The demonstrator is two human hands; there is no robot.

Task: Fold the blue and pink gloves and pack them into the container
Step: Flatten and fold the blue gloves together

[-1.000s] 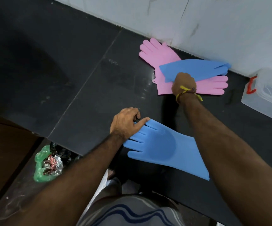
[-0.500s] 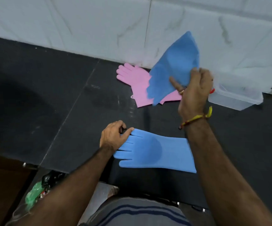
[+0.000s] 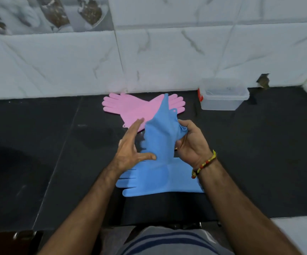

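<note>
One blue glove (image 3: 154, 178) lies flat near the front edge of the black counter, fingers pointing left. A second blue glove (image 3: 162, 129) hangs raised above it, its cuff pointing up. My right hand (image 3: 190, 142) grips this raised glove by its right edge. My left hand (image 3: 130, 147) is spread open at its left side, thumb touching the glove. Two pink gloves (image 3: 130, 106) lie crossed by the wall behind. A clear plastic container (image 3: 222, 97) with a red clasp stands open at the back right.
The black counter (image 3: 57, 144) meets a white marble-tiled wall (image 3: 149, 57) at the back. A white surface (image 3: 300, 234) borders the counter at the lower right. A striped garment shows at the bottom edge.
My right hand has brought the lifted blue glove down and nearer, over the flat blue glove. My left hand has left the flat glove's fingers and risen to the raised glove.
</note>
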